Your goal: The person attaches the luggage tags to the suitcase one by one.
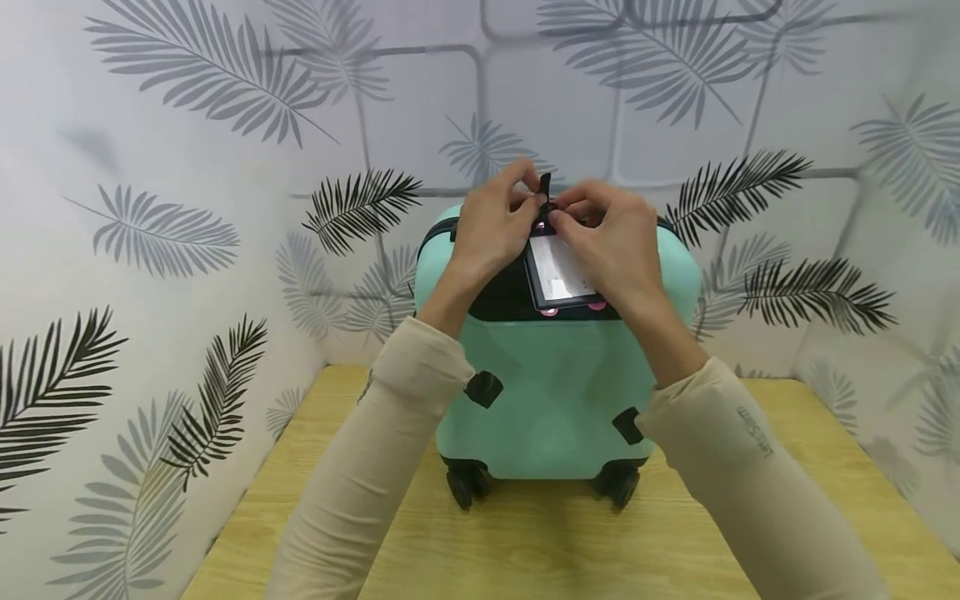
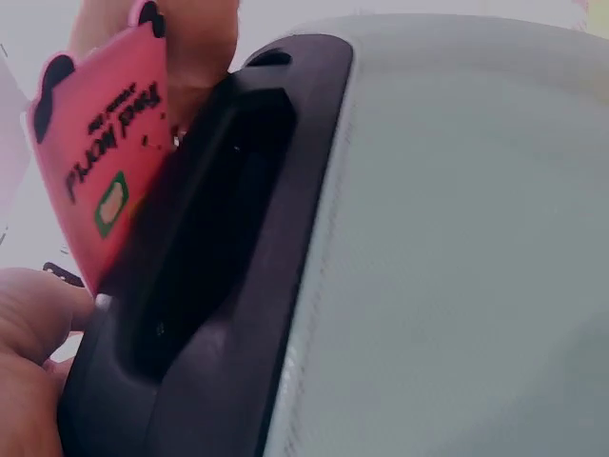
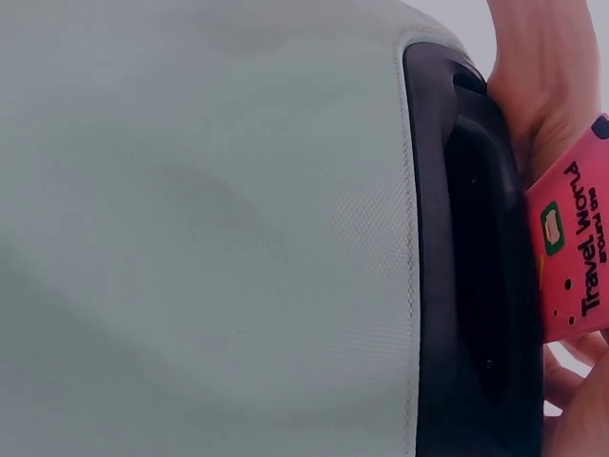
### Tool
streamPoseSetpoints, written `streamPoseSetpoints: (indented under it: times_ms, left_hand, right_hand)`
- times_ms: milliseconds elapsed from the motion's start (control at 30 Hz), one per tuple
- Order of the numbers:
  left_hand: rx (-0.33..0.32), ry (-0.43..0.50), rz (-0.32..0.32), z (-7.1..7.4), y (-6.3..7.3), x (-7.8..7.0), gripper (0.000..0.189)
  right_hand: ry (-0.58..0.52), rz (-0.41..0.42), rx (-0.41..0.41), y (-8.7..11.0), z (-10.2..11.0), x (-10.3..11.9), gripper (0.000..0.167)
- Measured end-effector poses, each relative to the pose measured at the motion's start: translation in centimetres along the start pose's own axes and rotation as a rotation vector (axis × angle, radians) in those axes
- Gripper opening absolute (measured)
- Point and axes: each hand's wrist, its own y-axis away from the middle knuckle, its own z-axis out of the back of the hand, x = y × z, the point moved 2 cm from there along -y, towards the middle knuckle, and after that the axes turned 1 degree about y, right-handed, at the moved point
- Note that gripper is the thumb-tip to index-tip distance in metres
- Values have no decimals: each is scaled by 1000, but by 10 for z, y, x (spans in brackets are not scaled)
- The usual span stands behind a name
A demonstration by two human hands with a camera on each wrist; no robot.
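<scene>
A mint-green suitcase (image 1: 555, 392) stands upright, its black handle (image 2: 266, 219) on the top side. At that handle hangs a luggage tag (image 1: 562, 268), with a white card on the side facing the head camera. The wrist views show the tag's pink face (image 3: 576, 243), printed "Travel World". My left hand (image 1: 493, 223) pinches the tag's black strap (image 1: 546, 185) from the left. From the right, my right hand (image 1: 617, 237) pinches the same strap close to the tag's top end. The fingertips partly hide the strap, so how it runs at the handle cannot be made out.
The suitcase's black wheels (image 1: 467, 485) rest on a wood-grain tabletop (image 1: 547, 550). Leaf-patterned walls (image 1: 187, 225) rise close behind and on both sides. Black corner pieces (image 1: 484, 389) sit on the suitcase's front near my sleeves.
</scene>
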Motion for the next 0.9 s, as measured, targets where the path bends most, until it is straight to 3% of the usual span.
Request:
streamPoseSetpoints:
  times_ms: [200,500,733,900]
  left_hand:
    - [-23,60,-49,-1,0,-1,19]
    - [-59,19,-30,-1,-1,-3,31]
    - [-77,16,27,-3,-1,-4,35]
    - [-80,-26,15,-4,1,-3,34]
  right_hand:
    - [-5,9,-17,2,2,-1,12]
    - [-65,12,-8,1,3,-3,13]
    - [-124,-19,28,0,4,-4,12]
    - [-143,-26,39,2,3,-5,12]
